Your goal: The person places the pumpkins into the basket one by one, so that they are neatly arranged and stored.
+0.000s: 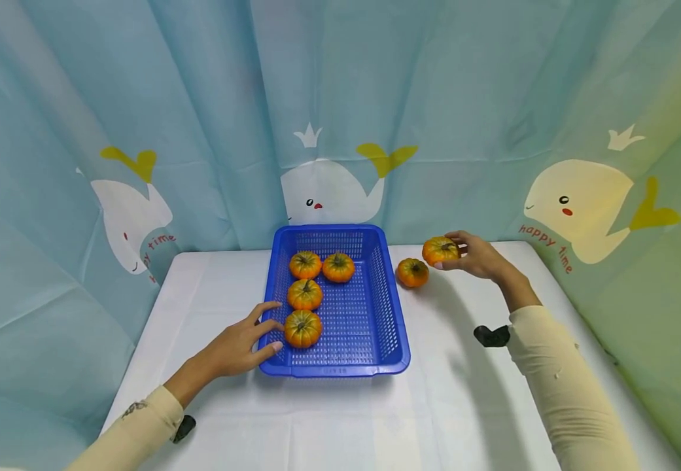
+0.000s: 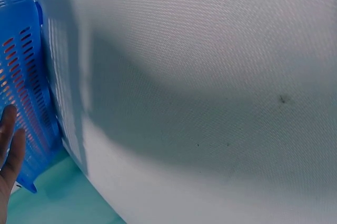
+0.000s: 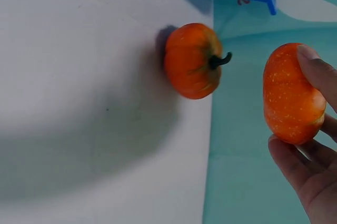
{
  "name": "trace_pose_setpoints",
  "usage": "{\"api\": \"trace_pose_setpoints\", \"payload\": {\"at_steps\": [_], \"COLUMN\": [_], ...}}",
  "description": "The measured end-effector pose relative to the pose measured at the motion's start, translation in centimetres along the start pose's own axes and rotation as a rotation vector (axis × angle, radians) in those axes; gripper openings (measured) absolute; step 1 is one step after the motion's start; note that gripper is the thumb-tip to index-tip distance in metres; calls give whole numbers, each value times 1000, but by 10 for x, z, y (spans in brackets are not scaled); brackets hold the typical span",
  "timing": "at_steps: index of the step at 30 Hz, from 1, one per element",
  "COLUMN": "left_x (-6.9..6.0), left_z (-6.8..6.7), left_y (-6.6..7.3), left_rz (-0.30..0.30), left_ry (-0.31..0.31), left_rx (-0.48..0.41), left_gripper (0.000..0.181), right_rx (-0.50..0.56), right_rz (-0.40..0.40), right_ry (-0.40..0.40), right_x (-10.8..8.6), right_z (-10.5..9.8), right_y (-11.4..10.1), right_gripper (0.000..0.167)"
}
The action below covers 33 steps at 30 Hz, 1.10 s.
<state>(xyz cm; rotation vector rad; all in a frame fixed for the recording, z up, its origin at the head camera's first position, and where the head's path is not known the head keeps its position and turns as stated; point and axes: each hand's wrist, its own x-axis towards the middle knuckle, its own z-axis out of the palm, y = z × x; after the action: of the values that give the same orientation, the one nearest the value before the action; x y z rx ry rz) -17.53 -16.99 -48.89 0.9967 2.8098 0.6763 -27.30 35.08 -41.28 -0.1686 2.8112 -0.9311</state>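
My right hand [image 1: 474, 256] grips a small orange pumpkin [image 1: 441, 251] between thumb and fingers. In the right wrist view the held pumpkin [image 3: 294, 93] is off the table, with the thumb on top of it. Another small pumpkin [image 1: 413, 273] stands on the table just right of the blue plastic basket [image 1: 396, 307]. Inside the basket, several pumpkins [image 1: 305, 294] line the left side and the back. My left hand [image 1: 246, 341] lies at the basket's left rim, its fingers spread and loosely bent; in the left wrist view fingertips [image 2: 7, 121] are by the slotted outer wall.
A white-covered table [image 1: 222, 418] carries the basket. Behind it and on both sides hang light blue and green curtains [image 1: 210, 131] printed with whales. The right arm's shadow falls across the table.
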Motion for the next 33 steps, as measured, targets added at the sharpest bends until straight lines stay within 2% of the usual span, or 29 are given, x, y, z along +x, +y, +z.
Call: {"api": "trace_pose_setpoints", "payload": {"at_steps": [10, 23, 29, 33], "left_x": [0, -1, 0, 0], "left_z": [1, -1, 0, 0], "left_y": [-2, 1, 0, 1], "left_rz": [29, 5, 6, 3], "left_ry": [19, 9, 9, 9], "left_rx": [6, -8, -3, -2], "left_gripper": [36, 33, 33, 33], "right_rx": [-1, 6, 6, 5], "right_rz": [-44, -109, -152, -150], "right_ry": [-6, -17, -51, -86], "right_x": [-4, 1, 2, 1], "right_z": [-4, -2, 1, 3], "right_y": [-21, -37, -48, -55], "right_gripper": [84, 83, 79, 79]}}
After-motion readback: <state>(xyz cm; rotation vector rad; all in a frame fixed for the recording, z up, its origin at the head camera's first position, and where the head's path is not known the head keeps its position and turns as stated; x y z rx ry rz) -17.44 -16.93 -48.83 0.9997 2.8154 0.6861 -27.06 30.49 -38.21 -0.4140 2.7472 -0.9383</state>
